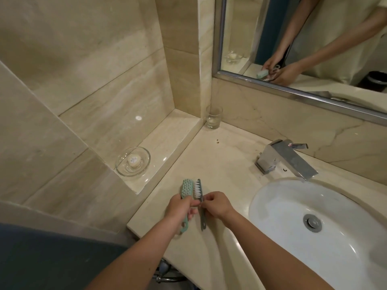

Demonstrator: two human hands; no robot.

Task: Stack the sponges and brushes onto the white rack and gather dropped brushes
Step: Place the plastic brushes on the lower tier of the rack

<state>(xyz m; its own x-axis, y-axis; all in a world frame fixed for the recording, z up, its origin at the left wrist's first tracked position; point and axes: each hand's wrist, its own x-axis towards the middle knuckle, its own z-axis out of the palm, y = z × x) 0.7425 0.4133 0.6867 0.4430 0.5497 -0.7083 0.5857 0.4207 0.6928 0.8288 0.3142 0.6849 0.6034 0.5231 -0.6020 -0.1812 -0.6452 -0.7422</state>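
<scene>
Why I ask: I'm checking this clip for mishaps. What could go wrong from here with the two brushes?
The right hand only pinches the slim grey brush with white bristles; it could slip onto the marble counter or into the white sink basin beside it. The left hand grips the pale green plastic brush right beside it, so the two might snag or knock loose.

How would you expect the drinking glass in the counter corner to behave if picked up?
The drinking glass looks rigid and breakable, being clear glass. Its smooth walls may prove slippery. Upright and squat, it probably resists tipping.
</scene>
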